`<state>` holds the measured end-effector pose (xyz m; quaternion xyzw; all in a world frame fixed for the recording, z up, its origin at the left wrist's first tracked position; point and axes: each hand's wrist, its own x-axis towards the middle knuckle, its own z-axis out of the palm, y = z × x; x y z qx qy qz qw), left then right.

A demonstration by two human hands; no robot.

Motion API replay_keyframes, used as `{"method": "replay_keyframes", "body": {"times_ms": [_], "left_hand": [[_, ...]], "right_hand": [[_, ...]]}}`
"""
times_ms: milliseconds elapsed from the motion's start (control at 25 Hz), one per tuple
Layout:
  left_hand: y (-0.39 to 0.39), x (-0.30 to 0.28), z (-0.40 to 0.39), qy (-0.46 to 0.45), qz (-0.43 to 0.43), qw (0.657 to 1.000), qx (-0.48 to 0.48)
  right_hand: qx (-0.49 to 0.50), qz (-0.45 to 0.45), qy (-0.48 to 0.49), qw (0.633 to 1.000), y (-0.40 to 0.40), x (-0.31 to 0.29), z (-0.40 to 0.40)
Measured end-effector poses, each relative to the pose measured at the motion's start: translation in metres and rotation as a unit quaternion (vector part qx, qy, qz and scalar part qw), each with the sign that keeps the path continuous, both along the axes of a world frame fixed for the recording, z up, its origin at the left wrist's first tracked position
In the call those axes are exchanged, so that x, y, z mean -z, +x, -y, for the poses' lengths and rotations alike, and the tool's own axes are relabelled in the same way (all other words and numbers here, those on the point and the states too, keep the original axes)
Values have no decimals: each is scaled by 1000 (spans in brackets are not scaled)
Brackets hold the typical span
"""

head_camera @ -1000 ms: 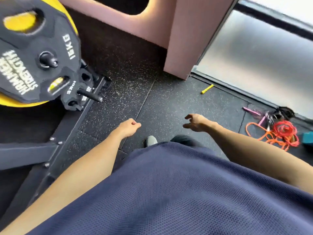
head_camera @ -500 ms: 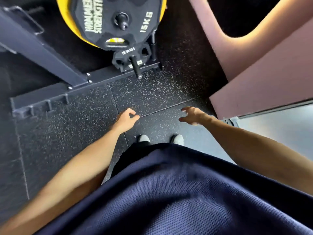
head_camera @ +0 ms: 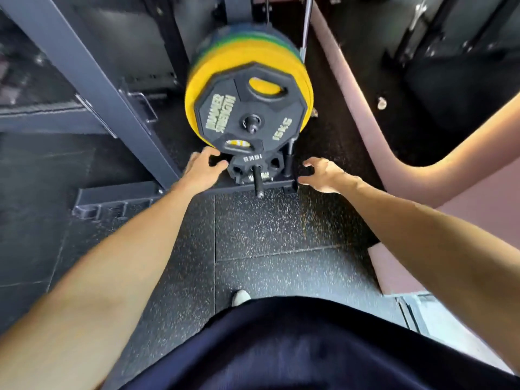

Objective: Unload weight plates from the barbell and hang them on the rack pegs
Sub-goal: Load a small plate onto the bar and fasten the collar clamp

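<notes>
Weight plates are hanging on rack pegs: black 15KG plate (head_camera: 249,105) hiding most of the blurred yellow plates (head_camera: 197,80) behind, small 10KG plate (head_camera: 254,167) below. Left hand (head_camera: 204,168) and right hand (head_camera: 323,174) are flanking the 10KG plate, fingers spread wide, gripping nothing; left fingertips are sitting just beside its edge.

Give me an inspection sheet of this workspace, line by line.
Surface: black speckled rubber floor.
Job's things: black 15 kg plate on a rack peg in front of yellow plates; smaller 10 kg plate on the lower peg.
Clutter: nothing seen.
Grippers: left hand open at the small plate's left edge; right hand open, apart from it.
Cables: nothing seen.
Surroundings: rack frame, pink wall.
</notes>
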<state>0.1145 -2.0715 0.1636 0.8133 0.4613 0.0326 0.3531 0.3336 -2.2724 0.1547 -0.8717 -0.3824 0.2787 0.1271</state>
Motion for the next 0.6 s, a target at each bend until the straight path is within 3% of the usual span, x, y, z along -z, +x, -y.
{"method": "replay_keyframes", "body": {"times_ms": [600], "left_hand": [[44, -256, -84, 218, 164, 962, 22]], "right_hand": [[-47, 180, 207, 961, 53, -245, -102]]}}
